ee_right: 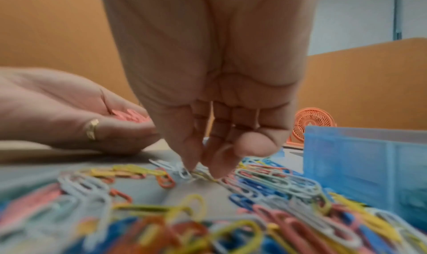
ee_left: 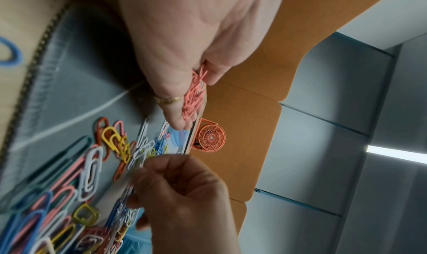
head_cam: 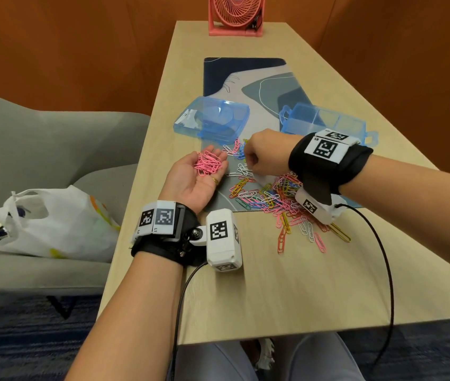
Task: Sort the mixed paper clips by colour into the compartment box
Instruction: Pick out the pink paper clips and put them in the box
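1. The mixed paper clips lie loose on the mat, before your compartment box.
2. Your left hand, palm up and relaxed, cups the pink clips, probably to tip in together.
3. Your right hand has fingers curled down into the pile; whether they pinch a clip, I cannot tell.
4. No readable labels anywhere.

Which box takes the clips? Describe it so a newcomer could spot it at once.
On the patterned mat lie two clear blue plastic pieces. The compartment box is the one on the right, just beyond the right hand. Unlike the lid to its left, it has inner dividers and looks empty.
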`<move>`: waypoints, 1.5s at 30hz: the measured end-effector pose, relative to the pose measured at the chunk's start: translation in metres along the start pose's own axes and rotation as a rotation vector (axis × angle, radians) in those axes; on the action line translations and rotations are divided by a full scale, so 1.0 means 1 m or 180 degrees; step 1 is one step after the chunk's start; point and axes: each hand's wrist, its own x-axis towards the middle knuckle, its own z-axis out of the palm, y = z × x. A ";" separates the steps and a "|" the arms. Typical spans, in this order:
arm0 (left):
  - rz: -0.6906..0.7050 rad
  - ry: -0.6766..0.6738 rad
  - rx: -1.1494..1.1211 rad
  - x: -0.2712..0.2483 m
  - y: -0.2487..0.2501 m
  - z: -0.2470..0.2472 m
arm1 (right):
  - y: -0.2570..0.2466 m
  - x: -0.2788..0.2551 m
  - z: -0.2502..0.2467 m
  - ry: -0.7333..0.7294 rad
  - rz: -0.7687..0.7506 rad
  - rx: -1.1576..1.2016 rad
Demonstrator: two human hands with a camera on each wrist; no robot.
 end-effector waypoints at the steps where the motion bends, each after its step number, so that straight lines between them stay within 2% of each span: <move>1: 0.0003 -0.0007 -0.0002 0.000 0.000 0.000 | -0.001 -0.001 -0.002 0.0003 -0.0100 0.0145; 3: 0.0008 -0.0009 -0.0017 0.001 0.000 -0.001 | -0.005 -0.003 -0.005 -0.0082 -0.0328 0.0528; 5: -0.0001 -0.0005 -0.0033 0.002 0.000 -0.001 | -0.010 -0.003 -0.002 -0.0181 -0.0453 0.0584; 14: -0.0014 0.0022 0.0059 0.003 0.000 -0.002 | -0.005 -0.001 -0.008 -0.0542 -0.0206 0.0101; 18: -0.0024 0.0011 0.0010 0.004 0.000 -0.003 | -0.011 0.000 -0.005 -0.0374 -0.0316 0.0376; 21: -0.0037 0.0008 -0.0033 0.004 0.000 -0.002 | -0.015 0.001 -0.001 -0.0441 -0.0375 0.0381; 26: -0.0055 -0.0007 0.0003 0.003 0.000 -0.002 | -0.017 0.001 0.000 -0.0419 -0.0316 0.0167; 32: -0.0053 0.0017 0.0040 0.004 0.001 -0.002 | -0.013 0.000 -0.005 -0.0501 -0.0195 0.0568; 36: -0.0040 0.0030 0.0089 0.003 0.000 -0.001 | -0.011 -0.001 -0.005 -0.0566 -0.0246 0.0364; 42: -0.0036 0.0034 0.0086 0.003 0.000 -0.001 | -0.012 -0.001 -0.004 -0.0322 -0.0218 0.0201; 45: -0.0037 0.0043 0.0084 0.003 0.000 -0.001 | -0.012 -0.002 -0.005 -0.0382 -0.0193 0.0205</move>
